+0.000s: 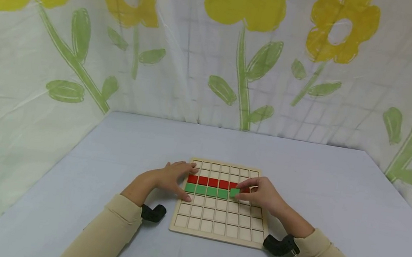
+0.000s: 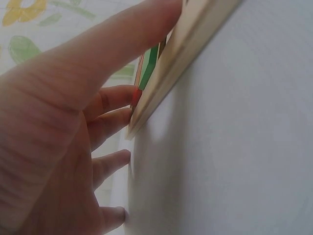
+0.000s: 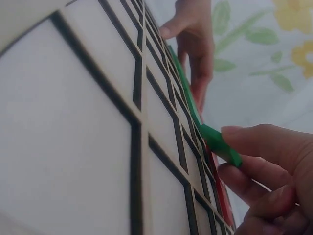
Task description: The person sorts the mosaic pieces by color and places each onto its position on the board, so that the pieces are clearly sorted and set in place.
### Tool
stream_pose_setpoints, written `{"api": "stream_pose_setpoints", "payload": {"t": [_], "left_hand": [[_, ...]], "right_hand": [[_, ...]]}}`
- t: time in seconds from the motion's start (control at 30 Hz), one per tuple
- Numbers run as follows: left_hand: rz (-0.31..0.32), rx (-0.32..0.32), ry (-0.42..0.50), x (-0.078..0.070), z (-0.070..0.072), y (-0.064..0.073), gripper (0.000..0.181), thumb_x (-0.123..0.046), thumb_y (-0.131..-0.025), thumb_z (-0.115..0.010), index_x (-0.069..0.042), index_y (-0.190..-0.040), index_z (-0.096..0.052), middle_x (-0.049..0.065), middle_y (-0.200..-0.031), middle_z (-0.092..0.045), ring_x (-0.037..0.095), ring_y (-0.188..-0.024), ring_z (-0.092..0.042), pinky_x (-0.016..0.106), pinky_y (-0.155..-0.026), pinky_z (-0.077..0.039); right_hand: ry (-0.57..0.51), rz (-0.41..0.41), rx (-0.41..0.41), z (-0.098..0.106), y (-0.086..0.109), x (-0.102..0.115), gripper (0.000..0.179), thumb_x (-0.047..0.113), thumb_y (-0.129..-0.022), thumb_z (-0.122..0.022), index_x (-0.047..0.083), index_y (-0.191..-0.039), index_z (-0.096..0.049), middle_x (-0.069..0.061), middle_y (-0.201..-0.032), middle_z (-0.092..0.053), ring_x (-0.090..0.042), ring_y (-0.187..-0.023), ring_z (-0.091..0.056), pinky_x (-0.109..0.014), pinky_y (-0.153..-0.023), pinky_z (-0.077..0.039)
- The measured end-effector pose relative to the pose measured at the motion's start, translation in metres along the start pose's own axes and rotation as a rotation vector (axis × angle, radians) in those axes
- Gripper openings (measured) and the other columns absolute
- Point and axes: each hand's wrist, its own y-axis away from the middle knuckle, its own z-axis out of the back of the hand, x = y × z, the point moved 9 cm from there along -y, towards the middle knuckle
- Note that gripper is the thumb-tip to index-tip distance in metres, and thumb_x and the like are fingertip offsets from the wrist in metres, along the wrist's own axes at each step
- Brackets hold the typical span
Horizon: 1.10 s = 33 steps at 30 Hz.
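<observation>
A wooden grid board (image 1: 216, 237) lies on the table, its square cells partly filled with a row of red tiles (image 1: 213, 183). Just nearer to me runs a row of green tiles (image 1: 201, 190), several of them side by side from the left edge. My right hand (image 1: 266, 197) pinches one more green tile (image 3: 221, 146) between thumb and fingers. That tile is tilted over the cell at the right end of the green row. My left hand (image 1: 172, 179) spreads its fingers at the board's left edge, thumb (image 2: 146, 22) over the rim.
The white table (image 1: 143, 138) extends around the board on all sides. A white curtain (image 1: 169, 81) with yellow flowers hangs behind and beside it. Black wrist cameras (image 1: 279, 245) sit on both wrists, the right one close to the board's near right corner.
</observation>
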Motion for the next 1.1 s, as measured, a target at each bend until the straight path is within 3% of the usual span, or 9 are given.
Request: {"api": "stream_pose_setpoints", "payload": {"t": [0.43,0.67,0.83,0.97,1.1], "left_hand": [[-0.002,0.003,-0.001,0.000,-0.001,0.000,0.089,-0.047,-0.069,-0.078,-0.018,-0.143,-0.038,0.005,-0.156,-0.021,0.030,-0.144,-0.013,0.059,-0.114,-0.004],[0.000,0.002,0.002,-0.001,-0.001,0.000,0.089,-0.047,-0.069,-0.078,-0.018,-0.143,-0.038,0.004,-0.156,-0.021,0.029,-0.145,-0.012,0.060,-0.114,-0.003],[-0.009,0.000,0.001,-0.001,0.000,0.000,0.088,-0.046,-0.069,-0.079,-0.018,-0.142,-0.038,0.006,-0.156,-0.021,0.031,-0.144,-0.013,0.061,-0.114,-0.004],[-0.008,-0.002,0.004,-0.001,0.000,0.000,0.088,-0.046,-0.069,-0.079,-0.018,-0.142,-0.038,0.005,-0.156,-0.021,0.030,-0.144,-0.013,0.060,-0.114,-0.004],[0.000,-0.001,0.006,-0.001,0.000,0.001,0.088,-0.047,-0.069,-0.078,-0.019,-0.142,-0.038,0.004,-0.156,-0.021,0.029,-0.145,-0.012,0.059,-0.115,-0.003]], "right_hand": [[0.046,0.070,0.051,-0.005,0.004,0.007,0.028,0.017,-0.076,-0.077,0.001,-0.098,-0.071,-0.014,-0.101,-0.064,-0.012,-0.070,-0.057,-0.020,-0.058,-0.046],[0.061,0.097,0.041,-0.005,0.002,0.006,0.026,0.015,-0.075,-0.077,0.001,-0.096,-0.071,-0.015,-0.103,-0.065,-0.013,-0.077,-0.060,-0.019,-0.066,-0.049],[0.130,0.128,0.023,-0.004,0.002,0.008,0.026,0.018,-0.075,-0.078,0.004,-0.096,-0.072,-0.010,-0.100,-0.066,-0.013,-0.080,-0.056,-0.019,-0.066,-0.048],[0.172,0.152,0.019,-0.002,0.004,0.014,0.027,0.020,-0.076,-0.077,0.006,-0.098,-0.073,-0.009,-0.102,-0.068,-0.011,-0.070,-0.050,-0.020,-0.059,-0.044],[0.149,0.114,0.014,0.005,0.005,0.015,0.029,0.020,-0.076,-0.076,0.006,-0.101,-0.072,-0.011,-0.106,-0.067,-0.009,-0.055,-0.042,-0.020,-0.049,-0.040]]}}
